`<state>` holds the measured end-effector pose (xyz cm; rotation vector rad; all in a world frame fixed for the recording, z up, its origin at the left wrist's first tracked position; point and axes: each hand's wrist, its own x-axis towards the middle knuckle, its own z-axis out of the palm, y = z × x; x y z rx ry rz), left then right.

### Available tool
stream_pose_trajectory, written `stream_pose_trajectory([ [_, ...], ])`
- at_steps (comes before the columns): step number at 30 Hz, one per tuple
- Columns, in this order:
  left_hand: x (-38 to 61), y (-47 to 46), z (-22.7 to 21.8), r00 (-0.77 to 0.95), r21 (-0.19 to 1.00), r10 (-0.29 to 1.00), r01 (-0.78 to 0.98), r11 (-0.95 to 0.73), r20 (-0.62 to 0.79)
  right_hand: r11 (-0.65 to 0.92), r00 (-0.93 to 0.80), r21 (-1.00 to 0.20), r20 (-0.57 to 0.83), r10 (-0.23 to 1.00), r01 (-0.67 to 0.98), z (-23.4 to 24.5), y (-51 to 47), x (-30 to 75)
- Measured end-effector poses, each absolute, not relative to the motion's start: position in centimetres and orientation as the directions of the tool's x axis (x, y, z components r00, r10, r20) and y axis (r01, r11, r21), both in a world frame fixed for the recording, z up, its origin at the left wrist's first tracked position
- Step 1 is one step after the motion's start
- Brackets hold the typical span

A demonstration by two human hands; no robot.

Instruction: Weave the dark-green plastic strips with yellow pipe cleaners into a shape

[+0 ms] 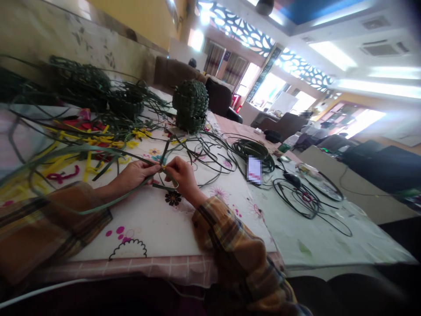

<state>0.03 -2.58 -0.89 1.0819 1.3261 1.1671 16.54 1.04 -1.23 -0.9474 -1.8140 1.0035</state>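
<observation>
Both hands meet above the patterned tablecloth (pixel 154 237). Thumb and fingers of my left hand (pixel 136 173) pinch dark green flat weaving strips (pixel 108 202), whose long ends loop out to the left and below my wrist. My right hand (pixel 182 175) is closed close beside it, its fingertips pinching the folded end of a green strip (pixel 166 186). A short strip end (pixel 165 151) sticks up where the hands meet, and a small yellow bit (pixel 163 166) shows there. How the strips cross between the fingertips is partly hidden.
Behind my hands stands a dark green woven form (pixel 190 105). Yellow and red fuzzy pieces (pixel 101 145) lie in a pile at left, near tangled strips and woven pieces (pixel 79 81). Coiled strips (pixel 251 149), a phone (pixel 254 170) and another loose coil (pixel 297 197) lie to the right.
</observation>
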Motion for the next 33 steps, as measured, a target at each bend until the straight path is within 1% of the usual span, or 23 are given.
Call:
stream_pose_trajectory([
  [2, -0.3, -2.3, -1.1, -0.080, 0.994, 0.991, -0.017, 0.110, -0.111, 0.356, -0.410, -0.926, 0.278, 0.868, 0.126, -1.7, 1.1, 16.4],
  [4, -0.4, -2.2, -1.2, -0.072, 0.994, 0.992, -0.011, 0.106, -0.107, 0.318, -0.420, -0.947, 0.269, 0.867, 0.050, -2.0, 1.2, 16.2],
  [7, -0.5, -2.1, -0.9, -0.069, 0.992, 0.990, 0.019, 0.125, -0.123, 0.222, -0.442, -0.975, 0.202, 0.874, -0.007, -2.0, 1.1, 16.1],
  [10, -0.4, -2.1, -0.5, -0.059, 0.986, 0.988, 0.070, 0.148, -0.144, 0.174, -0.444, -0.983, 0.133, 0.886, 0.052, -1.7, 1.0, 16.0],
  [12, -0.3, -2.2, -0.3, -0.029, 0.980, 0.986, 0.112, 0.164, -0.161, 0.234, -0.421, -0.960, 0.149, 0.895, 0.157, -1.6, 1.0, 16.0],
  [13, -0.3, -2.2, -0.2, -0.016, 0.977, 0.986, 0.131, 0.168, -0.167, 0.309, -0.415, -0.921, 0.191, 0.889, 0.236, -1.6, 0.9, 16.0],
  [14, -0.3, -2.2, -0.2, -0.005, 0.974, 0.986, 0.152, 0.167, -0.168, 0.405, -0.422, -0.853, 0.251, 0.871, 0.330, -1.5, 0.8, 16.0],
  [15, -0.3, -2.3, -0.1, 0.004, 0.971, 0.986, 0.176, 0.162, -0.165, 0.510, -0.450, -0.748, 0.314, 0.836, 0.425, -1.4, 0.8, 16.1],
  [17, -0.4, -2.4, -0.1, 0.021, 0.961, 0.989, 0.241, 0.135, -0.144, 0.677, -0.557, -0.481, 0.389, 0.734, 0.557, -1.2, 0.5, 16.3],
  [18, -0.5, -2.4, -0.2, 0.033, 0.954, 0.991, 0.278, 0.114, -0.128, 0.727, -0.614, -0.361, 0.390, 0.687, 0.584, -1.0, 0.3, 16.4],
  [19, -0.7, -2.4, -0.3, 0.047, 0.946, 0.993, 0.311, 0.091, -0.112, 0.759, -0.660, -0.266, 0.377, 0.649, 0.594, -0.7, 0.2, 16.5],
  [20, -0.8, -2.4, -0.4, 0.061, 0.938, 0.993, 0.340, 0.076, -0.103, 0.780, -0.695, -0.199, 0.363, 0.621, 0.593, -0.5, 0.0, 16.6],
  [22, -1.0, -2.3, -0.7, 0.084, 0.925, 0.990, 0.373, 0.073, -0.113, 0.803, -0.730, -0.134, 0.351, 0.587, 0.581, -0.1, -0.2, 16.7],
  [24, -1.0, -2.3, -0.8, 0.098, 0.920, 0.983, 0.378, 0.105, -0.153, 0.818, -0.745, -0.134, 0.350, 0.567, 0.560, 0.1, -0.2, 16.8],
  [26, -0.7, -2.4, -0.6, 0.105, 0.918, 0.978, 0.373, 0.131, -0.183, 0.816, -0.739, -0.167, 0.354, 0.574, 0.554, -0.2, 0.0, 16.7],
  [30, -0.1, -2.8, 0.4, 0.121, 0.913, 0.973, 0.386, 0.135, -0.195, 0.765, -0.671, -0.263, 0.371, 0.642, 0.588, -1.1, 0.5, 16.3],
  [33, 0.1, -2.9, 0.8, 0.130, 0.900, 0.972, 0.418, 0.124, -0.194, 0.767, -0.660, -0.346, 0.390, 0.642, 0.541, -1.5, 0.6, 16.2],
])
